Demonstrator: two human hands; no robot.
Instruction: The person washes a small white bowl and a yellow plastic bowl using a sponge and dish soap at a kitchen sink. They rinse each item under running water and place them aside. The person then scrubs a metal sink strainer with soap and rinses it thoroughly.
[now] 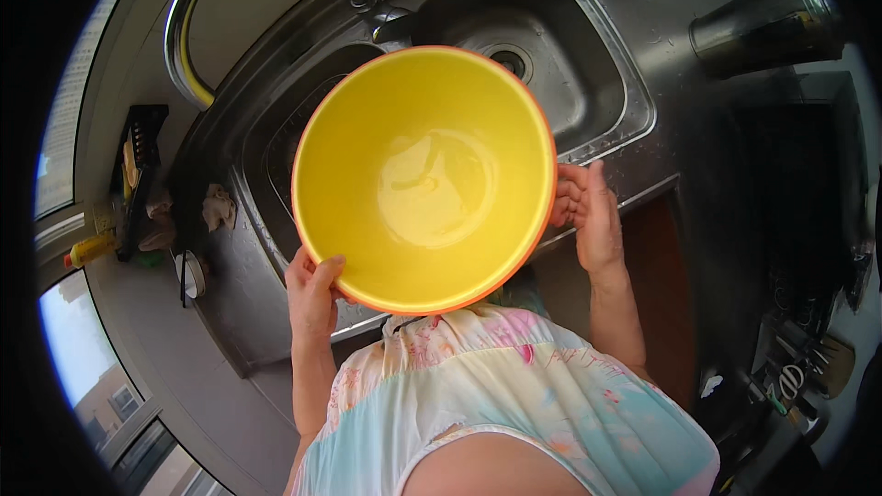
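Note:
A large yellow bowl (431, 117) with an orange rim is tilted so its glossy inside faces me, above the front of a stainless steel double sink (586, 62). At the bowl's lower left, my left hand (313, 296) grips the rim, thumb on the inside and fingers behind. My right hand (596, 220) supports the right side. Its fingers curl against the outer wall, their tips partly hidden, while the thumb points up, off the rim. Nothing lies in the bowl; light reflects from its bottom. Its body covers much of the left basin.
A chrome gooseneck faucet (182, 34) arches at the back left. The right basin has a drain (511, 62). A crumpled cloth (219, 208) and a white dish (193, 275) are on the left. A metal canister (765, 27) stands right; scissors (791, 381) are among utensils lower right.

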